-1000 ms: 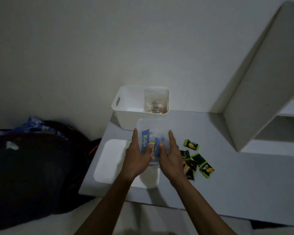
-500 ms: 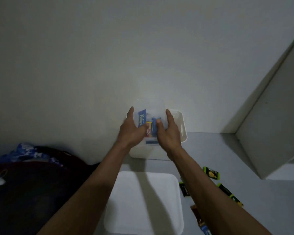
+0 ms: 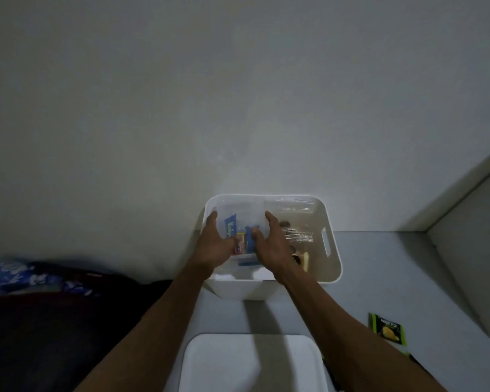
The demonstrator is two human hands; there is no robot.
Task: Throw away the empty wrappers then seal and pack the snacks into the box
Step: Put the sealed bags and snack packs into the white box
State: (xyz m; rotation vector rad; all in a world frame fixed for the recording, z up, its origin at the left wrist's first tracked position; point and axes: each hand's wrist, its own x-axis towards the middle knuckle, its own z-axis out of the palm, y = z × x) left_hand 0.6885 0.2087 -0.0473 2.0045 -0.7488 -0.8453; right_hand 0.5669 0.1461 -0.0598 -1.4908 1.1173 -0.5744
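Both hands have carried the clear bag of snacks (image 3: pixel 239 236) forward since the earlier frames: one second ago it was held low over the counter (image 3: pixel 379 267), close to the white lid (image 3: pixel 249 363), and now it is inside the white box (image 3: pixel 333 250), in the left half of it. The view has also tilted, so the green wrappers, which were then spread to the right of the lid, are now mostly out of the picture; only one green wrapper (image 3: pixel 388 330) shows clearly, on the counter to the right of the box and nearer to the person.

The left hand (image 3: pixel 212 244) and the right hand (image 3: pixel 269 244) are on the two sides of the bag, fingers extended and a little spread. Thumbs press on the front of the bag, so I judge that both hands hold it between them, not yet released. A second clear bag (image 3: pixel 292 222) already lies in the right half of the box, just beside the right hand.

What could go wrong: if the hands let go while the bag is upright, it may fall over onto the second bag, and if its seal is not fully closed the snacks could slip out. I cannot tell from here whether the seal is closed. Also the wrapper on the counter is still to be handled.
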